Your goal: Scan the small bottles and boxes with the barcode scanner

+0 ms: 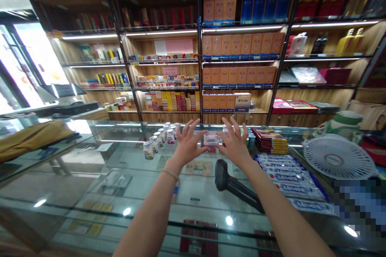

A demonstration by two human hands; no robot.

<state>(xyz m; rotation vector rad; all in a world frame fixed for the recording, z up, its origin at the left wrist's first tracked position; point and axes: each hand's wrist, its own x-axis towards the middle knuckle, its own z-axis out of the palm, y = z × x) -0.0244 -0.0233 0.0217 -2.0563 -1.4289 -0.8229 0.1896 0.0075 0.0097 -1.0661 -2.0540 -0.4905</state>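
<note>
Head view: left hand [187, 144] and right hand [237, 146], fingers spread, flank a clear pack [212, 139]; blue packs [294, 177] seem unreadable.

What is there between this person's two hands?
In the head view, a small, clear-looking item lies between the left hand and the right hand, beyond the black scanner; whether either hand touches it, I cannot tell.
</note>
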